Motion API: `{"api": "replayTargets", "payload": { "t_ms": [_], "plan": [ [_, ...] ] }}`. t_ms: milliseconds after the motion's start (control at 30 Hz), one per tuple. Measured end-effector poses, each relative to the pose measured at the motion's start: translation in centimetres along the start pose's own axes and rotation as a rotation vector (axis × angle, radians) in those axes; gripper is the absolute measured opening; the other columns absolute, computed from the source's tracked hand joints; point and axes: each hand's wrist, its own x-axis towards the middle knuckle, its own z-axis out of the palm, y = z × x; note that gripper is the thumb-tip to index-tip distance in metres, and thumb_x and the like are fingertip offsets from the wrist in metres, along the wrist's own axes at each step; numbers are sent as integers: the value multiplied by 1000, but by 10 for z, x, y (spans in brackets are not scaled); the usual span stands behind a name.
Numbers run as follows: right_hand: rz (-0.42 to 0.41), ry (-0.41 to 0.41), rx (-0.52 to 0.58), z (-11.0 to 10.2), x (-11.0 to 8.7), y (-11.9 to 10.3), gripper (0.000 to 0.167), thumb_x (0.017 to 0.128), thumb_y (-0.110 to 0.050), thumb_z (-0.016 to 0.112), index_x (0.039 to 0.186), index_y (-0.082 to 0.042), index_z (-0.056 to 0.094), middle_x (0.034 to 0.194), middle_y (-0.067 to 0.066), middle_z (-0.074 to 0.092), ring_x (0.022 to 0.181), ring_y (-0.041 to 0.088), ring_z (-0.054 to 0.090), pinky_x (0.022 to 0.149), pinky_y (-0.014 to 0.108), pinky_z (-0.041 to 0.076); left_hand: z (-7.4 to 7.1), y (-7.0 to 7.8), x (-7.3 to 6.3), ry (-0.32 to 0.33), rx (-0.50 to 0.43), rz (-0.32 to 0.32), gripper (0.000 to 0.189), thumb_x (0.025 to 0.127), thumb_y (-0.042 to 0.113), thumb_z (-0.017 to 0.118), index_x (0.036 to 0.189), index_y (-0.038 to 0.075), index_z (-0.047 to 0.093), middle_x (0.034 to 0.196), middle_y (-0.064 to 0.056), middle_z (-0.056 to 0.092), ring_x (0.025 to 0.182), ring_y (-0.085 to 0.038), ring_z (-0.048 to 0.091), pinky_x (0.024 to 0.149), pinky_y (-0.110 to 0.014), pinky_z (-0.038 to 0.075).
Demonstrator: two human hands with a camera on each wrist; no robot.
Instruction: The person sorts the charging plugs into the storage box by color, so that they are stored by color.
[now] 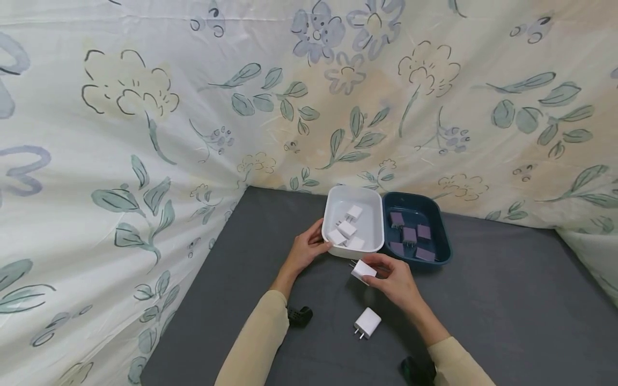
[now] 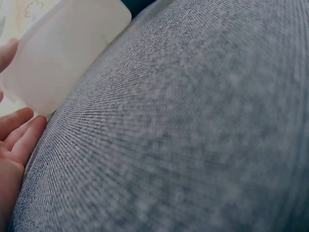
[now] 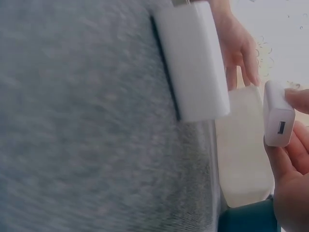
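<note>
My right hand (image 1: 393, 281) pinches a white USB wall charger (image 1: 363, 271) between thumb and fingers, just in front of the white bin (image 1: 354, 254). Its USB port shows in the right wrist view, and in the head view its prongs point toward the bin. At the bin's front left corner, my left hand (image 1: 309, 249) rests with extended fingers along the side and the thumb at the rim. Inside that bin lie several white chargers (image 1: 346, 229). Another white charger (image 1: 367, 323) lies on the dark cloth nearer me, prongs facing my body.
A dark blue bin (image 1: 441, 262) stands against the white bin's right side, with several purple chargers (image 1: 409, 236) in it. Dark grey cloth (image 1: 512, 300) covers the table. A floral curtain (image 1: 289, 145) hangs behind and along the left.
</note>
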Motion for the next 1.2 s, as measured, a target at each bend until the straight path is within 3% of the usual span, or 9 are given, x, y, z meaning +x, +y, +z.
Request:
{"api": "replayTargets", "payload": {
  "t_ms": [333, 533, 767, 1033, 1200],
  "plan": [
    [31, 47, 87, 3, 11, -4, 44, 76, -2, 81, 117, -1, 67, 115, 20, 68, 97, 9, 67, 81, 14, 55, 0, -2, -5, 1, -24, -9, 76, 89, 8, 70, 152, -2, 27, 146, -30, 42, 132, -44, 48, 103, -50, 47],
    [95, 81, 75, 2, 20, -8, 44, 78, -6, 81, 120, -5, 67, 121, 15, 68, 99, 8, 65, 82, 12, 54, -1, -3, -3, 21, -17, 5, 75, 89, 8, 70, 151, -2, 29, 144, -30, 45, 129, -43, 51, 101, -47, 49],
    [133, 127, 48, -6, 31, -9, 46, 80, -8, 80, 123, -5, 65, 122, 13, 68, 105, 19, 64, 84, 13, 54, 1, -5, 0, 6, -21, -6, 76, 89, 11, 71, 152, 0, 29, 144, -30, 46, 129, -43, 51, 103, -49, 48],
    [132, 167, 4, -11, 43, -11, 47, 81, -14, 80, 124, -6, 65, 121, 12, 69, 109, 24, 64, 87, 14, 53, 2, -4, 0, 4, -36, -19, 77, 89, 10, 71, 153, 1, 28, 146, -29, 44, 131, -42, 49, 100, -33, 52],
    [148, 172, -12, -12, 49, -11, 48, 82, -15, 80, 126, -6, 64, 122, 10, 69, 109, 21, 64, 84, 8, 51, 0, -1, -1, -3, -30, -26, 77, 90, 11, 70, 153, 0, 27, 146, -30, 43, 132, -42, 49, 101, -34, 51]
  ]
}}
